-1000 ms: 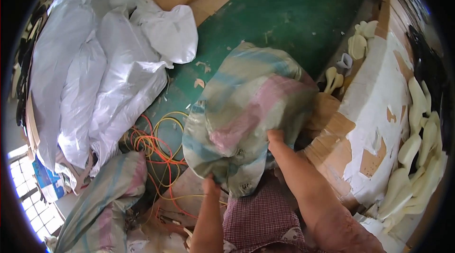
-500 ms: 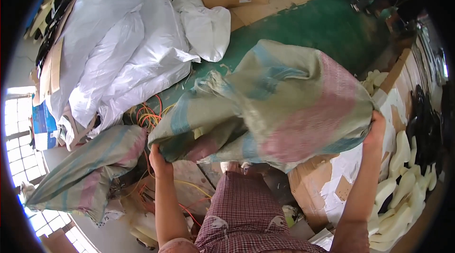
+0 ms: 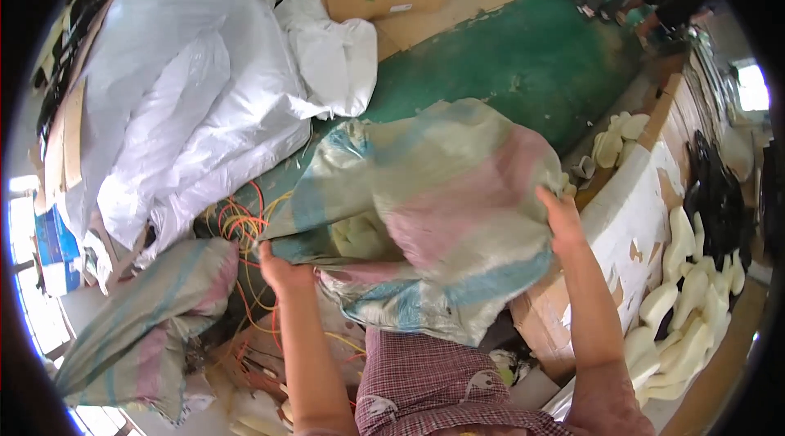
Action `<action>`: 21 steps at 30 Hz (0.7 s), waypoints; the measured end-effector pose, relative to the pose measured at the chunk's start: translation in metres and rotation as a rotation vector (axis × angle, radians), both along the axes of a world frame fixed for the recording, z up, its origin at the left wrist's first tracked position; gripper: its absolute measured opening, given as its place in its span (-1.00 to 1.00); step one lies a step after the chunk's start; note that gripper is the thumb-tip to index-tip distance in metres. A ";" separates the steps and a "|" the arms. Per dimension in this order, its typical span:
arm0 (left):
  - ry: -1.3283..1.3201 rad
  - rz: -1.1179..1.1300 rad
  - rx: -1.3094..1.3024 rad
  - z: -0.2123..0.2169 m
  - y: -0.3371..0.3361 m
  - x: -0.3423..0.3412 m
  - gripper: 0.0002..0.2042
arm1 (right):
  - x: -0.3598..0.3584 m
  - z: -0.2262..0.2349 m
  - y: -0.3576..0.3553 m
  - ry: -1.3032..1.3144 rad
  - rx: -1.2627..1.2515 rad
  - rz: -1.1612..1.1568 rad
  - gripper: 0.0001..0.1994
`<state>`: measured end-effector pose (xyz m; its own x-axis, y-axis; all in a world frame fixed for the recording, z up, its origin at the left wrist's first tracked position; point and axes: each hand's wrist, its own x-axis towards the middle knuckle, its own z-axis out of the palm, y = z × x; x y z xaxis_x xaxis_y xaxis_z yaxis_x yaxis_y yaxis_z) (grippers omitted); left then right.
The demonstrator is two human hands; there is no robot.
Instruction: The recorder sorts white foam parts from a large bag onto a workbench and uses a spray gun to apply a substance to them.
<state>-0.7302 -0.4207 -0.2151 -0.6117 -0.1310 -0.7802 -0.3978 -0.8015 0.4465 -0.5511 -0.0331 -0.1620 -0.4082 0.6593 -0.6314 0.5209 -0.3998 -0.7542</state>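
We are holding a big striped sack (image 3: pixel 441 215) up over the green floor (image 3: pixel 523 68). Our left hand (image 3: pixel 282 268) and right hand (image 3: pixel 562 215) are both gripping its edges tight.

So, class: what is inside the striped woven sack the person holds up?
Through the thin striped sack, gripped by the left hand and right hand, pale rounded shapes show faintly. Their kind and number stay hidden by the fabric.

Head-worn fisheye, steeply downward, probably close overhead.
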 end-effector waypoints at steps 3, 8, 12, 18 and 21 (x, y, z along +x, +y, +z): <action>0.155 -0.129 -0.091 0.061 -0.021 -0.014 -0.59 | -0.043 0.072 -0.005 0.234 -0.015 -0.088 -0.67; 0.549 -0.359 -0.095 0.176 -0.021 -0.052 -0.70 | -0.056 0.225 -0.020 0.738 -0.066 -0.214 -0.77; 0.890 -0.578 -0.014 0.318 0.042 -0.046 -0.76 | -0.018 0.358 -0.021 1.006 0.271 -0.197 -0.80; 1.247 -0.413 -0.128 0.530 0.080 0.077 -0.57 | 0.089 0.551 -0.042 1.342 0.736 -0.174 -0.78; 1.554 -1.016 0.216 0.584 0.057 0.101 -0.59 | 0.174 0.644 -0.048 1.422 1.029 -0.042 -0.79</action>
